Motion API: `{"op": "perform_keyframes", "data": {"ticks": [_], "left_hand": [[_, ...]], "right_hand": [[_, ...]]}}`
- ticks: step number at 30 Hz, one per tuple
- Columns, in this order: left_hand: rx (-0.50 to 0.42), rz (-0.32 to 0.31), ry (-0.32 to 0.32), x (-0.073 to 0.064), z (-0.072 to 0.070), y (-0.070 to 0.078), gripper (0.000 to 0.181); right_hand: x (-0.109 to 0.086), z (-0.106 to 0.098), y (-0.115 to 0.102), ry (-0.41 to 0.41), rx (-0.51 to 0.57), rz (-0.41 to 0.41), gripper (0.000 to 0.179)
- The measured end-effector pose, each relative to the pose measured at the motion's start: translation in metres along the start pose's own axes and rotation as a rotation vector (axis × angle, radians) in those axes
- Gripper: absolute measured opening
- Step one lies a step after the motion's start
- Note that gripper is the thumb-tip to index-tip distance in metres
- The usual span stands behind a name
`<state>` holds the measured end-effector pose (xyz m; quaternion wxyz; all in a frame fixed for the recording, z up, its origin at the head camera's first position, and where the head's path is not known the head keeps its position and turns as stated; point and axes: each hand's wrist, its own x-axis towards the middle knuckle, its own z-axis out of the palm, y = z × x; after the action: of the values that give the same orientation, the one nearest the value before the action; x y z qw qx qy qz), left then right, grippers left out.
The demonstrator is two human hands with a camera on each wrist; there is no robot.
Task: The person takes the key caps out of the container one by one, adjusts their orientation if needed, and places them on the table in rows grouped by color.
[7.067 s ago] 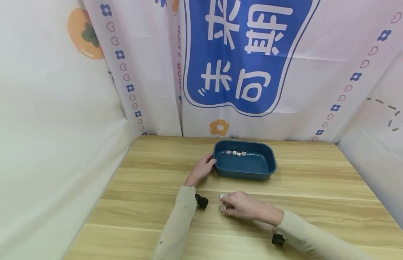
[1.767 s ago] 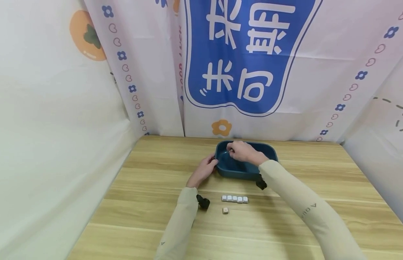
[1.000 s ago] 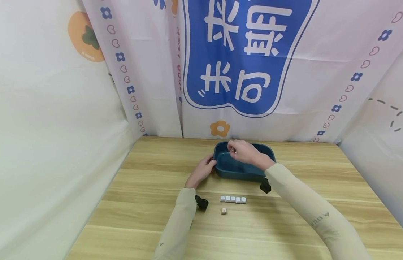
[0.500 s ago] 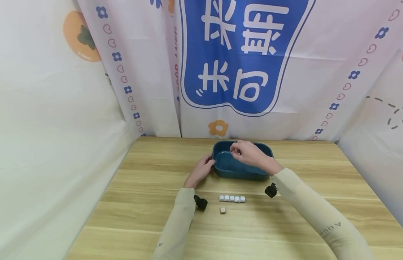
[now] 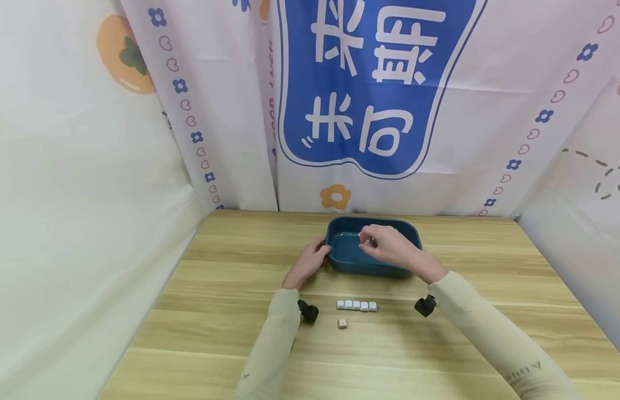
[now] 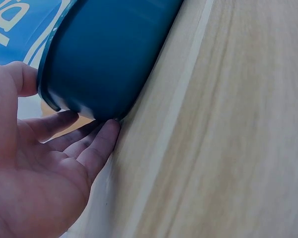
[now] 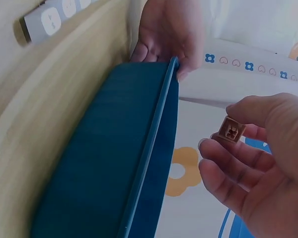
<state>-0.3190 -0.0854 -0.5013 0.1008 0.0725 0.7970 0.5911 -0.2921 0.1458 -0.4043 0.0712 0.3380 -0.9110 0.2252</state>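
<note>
My left hand (image 5: 308, 264) grips the left end of a dark blue-green tray (image 5: 375, 270). Its thumb hooks over the rim and its fingers lie against the outer wall, as the left wrist view shows. Over the tray, my right hand (image 5: 390, 245) pinches a small brown keycap (image 7: 232, 130) between thumb and fingers, hollow underside with its cross-shaped stem showing. On the table in front of the tray, several white keycaps (image 5: 356, 305) stand side by side in a row. A single beige keycap (image 5: 342, 323) sits below the row's left end. My right hand hides part of the tray's inside.
The wooden table (image 5: 230, 311) reaches back to a printed curtain (image 5: 240, 166), close behind the tray. Plain fabric walls (image 5: 90, 250) stand along both sides. A black wrist camera (image 5: 308, 311) sits under each sleeve.
Several seconds ago my right hand was at the keycaps on the table; then it reached into the tray. Now it has drawn back toward the right and front, holding a keycap. My left hand stays put.
</note>
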Motion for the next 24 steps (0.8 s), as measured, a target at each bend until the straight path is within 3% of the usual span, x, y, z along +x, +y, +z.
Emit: {"op": "perform_keyframes", "data": {"ticks": [13, 20, 24], "left_hand": [[0.007, 0.01, 0.0, 0.001, 0.0, -0.002, 0.048], [0.005, 0.0, -0.044, -0.022, -0.005, 0.03, 0.051], [0.011, 0.01, -0.049, -0.023, -0.006, 0.031, 0.053]], "right_hand": [[-0.015, 0.008, -0.01, 0.031, 0.068, -0.064, 0.012], [-0.022, 0.011, -0.014, 0.04, 0.075, -0.07, 0.012], [-0.028, 0.013, -0.016, 0.029, 0.084, -0.06, 0.011]]}}
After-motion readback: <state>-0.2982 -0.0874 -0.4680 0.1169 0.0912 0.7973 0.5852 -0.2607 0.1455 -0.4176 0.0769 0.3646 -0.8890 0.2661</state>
